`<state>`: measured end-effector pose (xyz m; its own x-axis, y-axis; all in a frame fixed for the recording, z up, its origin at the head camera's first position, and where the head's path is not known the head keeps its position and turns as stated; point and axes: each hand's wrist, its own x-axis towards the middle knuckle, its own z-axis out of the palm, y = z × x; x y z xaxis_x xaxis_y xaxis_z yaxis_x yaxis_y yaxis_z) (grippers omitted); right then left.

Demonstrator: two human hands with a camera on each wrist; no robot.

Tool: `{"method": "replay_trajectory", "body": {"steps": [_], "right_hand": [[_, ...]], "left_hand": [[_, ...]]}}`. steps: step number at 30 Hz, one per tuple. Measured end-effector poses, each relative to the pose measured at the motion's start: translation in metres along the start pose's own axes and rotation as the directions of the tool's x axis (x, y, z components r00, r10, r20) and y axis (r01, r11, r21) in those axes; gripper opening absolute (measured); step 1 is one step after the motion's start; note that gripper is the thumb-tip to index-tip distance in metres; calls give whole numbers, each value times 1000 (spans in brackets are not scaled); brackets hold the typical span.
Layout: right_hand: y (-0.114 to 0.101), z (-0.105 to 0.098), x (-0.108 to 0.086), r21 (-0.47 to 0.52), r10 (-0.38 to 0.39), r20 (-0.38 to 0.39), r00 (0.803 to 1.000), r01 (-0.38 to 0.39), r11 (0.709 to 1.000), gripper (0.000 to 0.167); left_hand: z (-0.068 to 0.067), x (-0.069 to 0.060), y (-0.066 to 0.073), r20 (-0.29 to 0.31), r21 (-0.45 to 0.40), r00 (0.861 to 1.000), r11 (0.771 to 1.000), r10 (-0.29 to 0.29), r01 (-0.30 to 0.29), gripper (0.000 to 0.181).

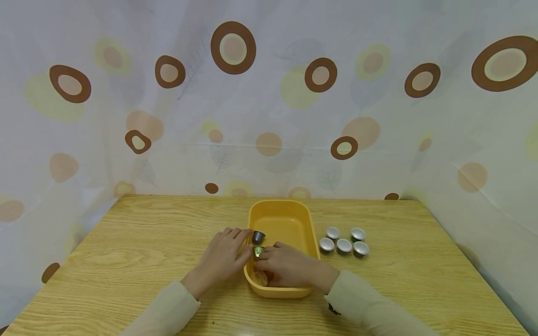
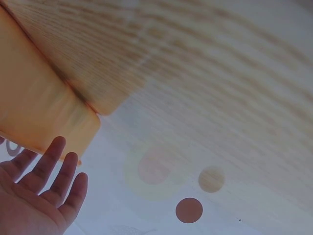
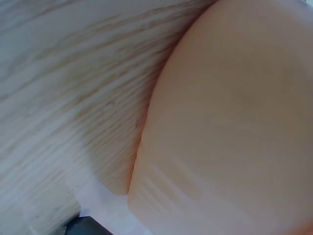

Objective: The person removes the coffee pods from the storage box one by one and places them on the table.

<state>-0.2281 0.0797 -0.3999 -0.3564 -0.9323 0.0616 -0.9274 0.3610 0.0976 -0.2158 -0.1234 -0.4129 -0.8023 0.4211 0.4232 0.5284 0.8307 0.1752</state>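
A yellow-orange plastic tub (image 1: 314,233) stands on the table with coffee capsules along its left inner side. A dark capsule (image 1: 258,237) leans there, a green one (image 1: 258,252) sits nearer me, and a brownish-gold one (image 1: 260,278) lies near the front corner. My right hand (image 1: 290,266) reaches over the right wall, its curled fingers at the green capsule; the grip is partly hidden. At the left rim, my left hand (image 1: 224,254) rests with fingertips beside the dark and green capsules. Its fingers (image 2: 51,161) look extended in the left wrist view.
Several white-lidded capsules (image 1: 343,246) stand in a group just right of the tub. The wooden table (image 1: 147,252) ends at a patterned cloth (image 1: 269,102) that hangs behind and at both sides. In the right wrist view, the tub's outer wall (image 3: 230,122) fills much of the picture.
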Motion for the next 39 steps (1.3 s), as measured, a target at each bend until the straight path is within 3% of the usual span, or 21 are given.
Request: {"method": "replay_trajectory", "body": {"steps": [31,39], "right_hand": [[0,-2,-2,-36,29,11,1000,-29,999,38],[4,-1,-5,0,55,4,998,-55,998,41]], "left_hand": [[0,-1,0,2,-4,1000,1000,1,-1,36],[-1,0,1,11,1,1000,1000,-8,8,36]]}}
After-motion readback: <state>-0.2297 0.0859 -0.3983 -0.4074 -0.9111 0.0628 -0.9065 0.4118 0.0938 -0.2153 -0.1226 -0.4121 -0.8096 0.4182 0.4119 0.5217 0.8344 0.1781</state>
